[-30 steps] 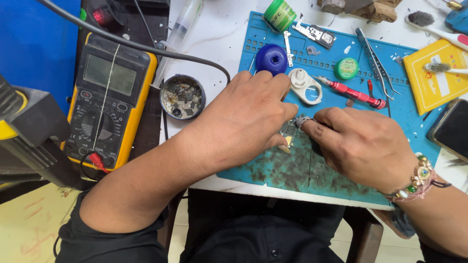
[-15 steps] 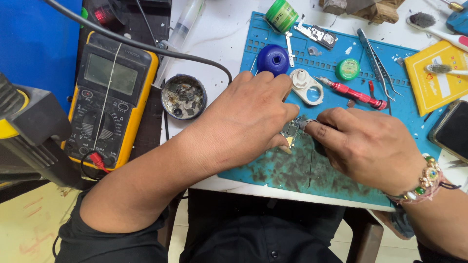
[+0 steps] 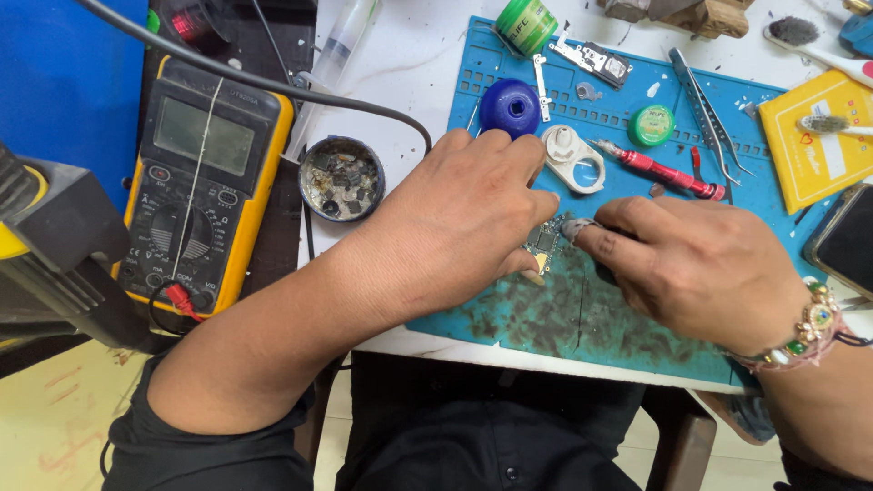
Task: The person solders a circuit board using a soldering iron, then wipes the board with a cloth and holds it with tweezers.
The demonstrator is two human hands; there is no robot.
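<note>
Left hand (image 3: 464,214) lay curled palm-down, fingers closed to pin a small circuit board (image 3: 544,244) against the blue mat (image 3: 582,318); only a corner of the board showed between the hands. Right hand (image 3: 691,264) was closed too, fingertips pressed at the board's right edge, seemingly pinching something small and grey; what it was could not be told. The board sat mid-mat, on the grimy, darkened patch. Judgement: this kind of work goes best with the left hand keeping the board flat and still, the right moving lightly from the fingertips, wrists resting on the surface so no slip scatters the loose parts. Just beyond the hands: a white plastic ring piece (image 3: 575,156), a red screwdriver (image 3: 659,170), a blue dome (image 3: 509,105). To the left, off the mat, a round tin (image 3: 341,177) of scrap bits and a yellow multimeter (image 3: 205,186). Further back: a small green round reel (image 3: 652,125) with a pale label, tweezers (image 3: 705,109), a green cylindrical tub (image 3: 526,23) with a printed label. Far right, a flat yellow box (image 3: 814,150) with a small red heart mark, a brush lying on it.
</note>
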